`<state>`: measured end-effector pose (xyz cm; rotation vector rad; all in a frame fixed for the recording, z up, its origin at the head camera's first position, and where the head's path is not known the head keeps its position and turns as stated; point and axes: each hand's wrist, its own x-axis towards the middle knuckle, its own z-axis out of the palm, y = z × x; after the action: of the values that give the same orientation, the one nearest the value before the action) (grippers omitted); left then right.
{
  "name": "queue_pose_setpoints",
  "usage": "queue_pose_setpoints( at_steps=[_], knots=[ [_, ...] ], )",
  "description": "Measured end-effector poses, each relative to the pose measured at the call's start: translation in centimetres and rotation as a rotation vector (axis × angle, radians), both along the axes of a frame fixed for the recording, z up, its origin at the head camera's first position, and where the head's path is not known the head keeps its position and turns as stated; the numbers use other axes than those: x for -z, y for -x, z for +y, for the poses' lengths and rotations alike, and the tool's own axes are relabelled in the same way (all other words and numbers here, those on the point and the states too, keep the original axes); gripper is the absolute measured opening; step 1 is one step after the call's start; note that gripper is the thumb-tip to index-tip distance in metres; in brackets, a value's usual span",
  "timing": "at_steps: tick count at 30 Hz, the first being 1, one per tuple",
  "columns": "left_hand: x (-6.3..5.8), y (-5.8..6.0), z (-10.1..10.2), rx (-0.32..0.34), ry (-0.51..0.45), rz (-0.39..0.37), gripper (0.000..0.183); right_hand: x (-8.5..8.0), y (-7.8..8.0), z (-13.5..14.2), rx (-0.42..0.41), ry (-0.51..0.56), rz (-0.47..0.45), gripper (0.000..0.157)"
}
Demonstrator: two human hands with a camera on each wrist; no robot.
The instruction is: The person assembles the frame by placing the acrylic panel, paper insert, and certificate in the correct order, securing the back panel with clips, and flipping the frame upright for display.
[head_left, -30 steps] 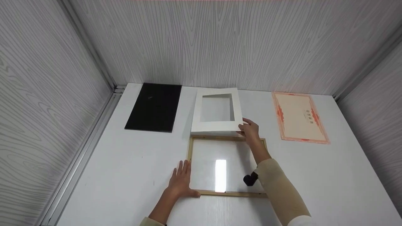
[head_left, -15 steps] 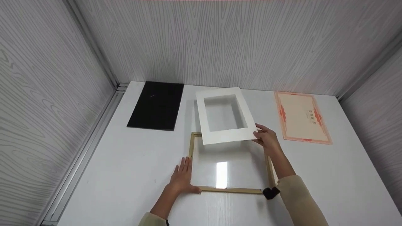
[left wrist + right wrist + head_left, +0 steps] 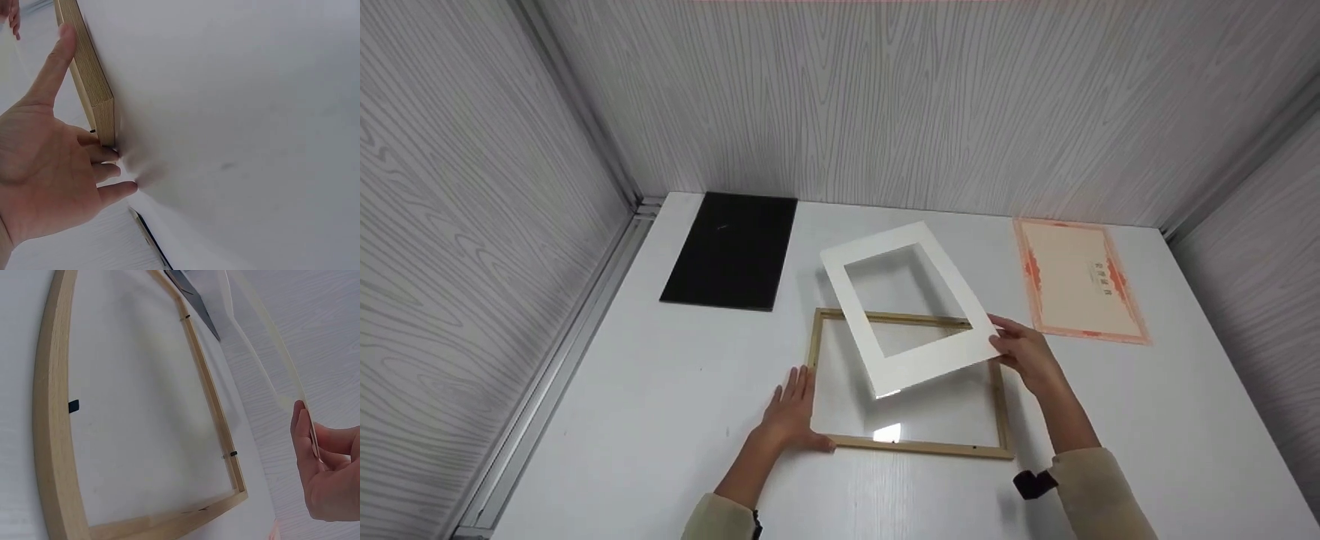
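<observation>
Above rectangular tan wooden frame point(image 3: 922, 448) | right hand point(image 3: 1026, 356) pinches white windowed card point(image 3: 934, 362) | left hand point(image 3: 789, 420), fingers straight, touches frame's near-left corner

A black panel point(image 3: 729, 259) lies flat at the far left of the white tabletop point(image 3: 660, 412), a small pale mark point(image 3: 723, 226) on its upper part; at the far right lies a cream sheet point(image 3: 1065, 281) with an orange-red border point(image 3: 1030, 270) (its few printed characters point(image 3: 1101, 279) stand sideways, near the right edge); behind both rises a grey back wall point(image 3: 840, 97) with wavy wood grain; a metal rail point(image 3: 559, 371) runs between the tabletop and the left wall point(image 3: 457, 225).
</observation>
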<state>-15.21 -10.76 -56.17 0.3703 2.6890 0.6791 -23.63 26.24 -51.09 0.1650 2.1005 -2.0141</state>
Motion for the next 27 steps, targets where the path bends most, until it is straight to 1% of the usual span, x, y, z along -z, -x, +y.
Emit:
queue_pose_setpoints(
  at_steps=[3,10,12,17,21,24,26,27],
  knots=[
    [0.0,0.2,0.0,-0.005,-0.001,-0.004,0.121,0.0,-0.2,0.4,-0.031,-0.024,0.004,0.047],
    [0.0,0.4,-0.1,0.014,0.005,0.010,0.119,0.0,-0.7,1.5,-0.092,-0.077,0.000,0.047],
    [0.0,0.4,-0.2,0.008,0.000,0.007,0.119,0.0,-0.8,1.8,-0.108,-0.095,0.003,0.047],
    [0.1,0.4,-0.2,-0.012,-0.026,-0.007,0.120,0.1,-1.0,2.4,-0.130,-0.134,0.012,0.047],
    [0.3,0.3,-0.4,-0.002,-0.039,-0.008,0.120,0.2,-1.2,2.8,-0.150,-0.145,0.015,0.046],
    [0.2,0.4,-0.7,-0.008,-0.103,-0.017,0.115,0.3,-1.2,3.1,-0.169,-0.136,0.017,0.046],
    [0.1,0.6,-1.0,-0.048,-0.183,-0.037,0.109,0.4,-1.3,3.3,-0.180,-0.132,0.017,0.046],
    [0.0,0.7,-1.1,-0.082,-0.236,-0.048,0.105,0.5,-1.3,3.5,-0.184,-0.129,0.014,0.046]
  ],
)
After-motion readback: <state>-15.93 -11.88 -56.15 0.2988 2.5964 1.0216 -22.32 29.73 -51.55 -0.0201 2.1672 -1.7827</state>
